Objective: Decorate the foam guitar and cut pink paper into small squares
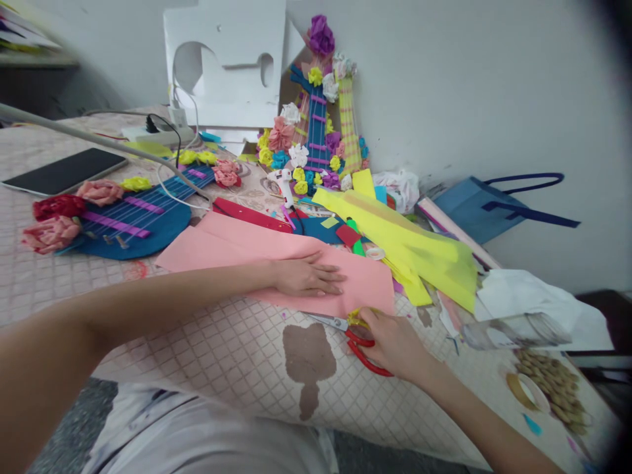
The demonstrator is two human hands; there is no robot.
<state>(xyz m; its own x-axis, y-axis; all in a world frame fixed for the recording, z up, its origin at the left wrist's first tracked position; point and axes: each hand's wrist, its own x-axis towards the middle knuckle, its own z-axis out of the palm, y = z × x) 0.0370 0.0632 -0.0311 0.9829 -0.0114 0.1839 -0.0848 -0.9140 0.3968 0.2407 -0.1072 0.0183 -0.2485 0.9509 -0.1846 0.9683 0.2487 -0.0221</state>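
A pink sheet of paper or felt (237,247) lies across the middle of the table. My left hand (309,275) rests flat on it with the fingers stretched out. In my right hand (395,342) are scissors (365,355) with red and yellow handles, at the sheet's near right edge. Their metal blades point left, partly along and under that edge; how far apart they are I cannot tell. Yellow sheets (409,237) lie just beyond the pink one, and a red piece (251,215) touches its far edge.
A blue paper guitar (143,217) with paper flowers and a phone (66,171) lie at left. Behind stand a glue gun (282,187), decorated guitars (318,125) and white board (227,66). At right are a glass jar (518,331), tape roll (527,393), peanuts (553,388) and a blue bag (481,207).
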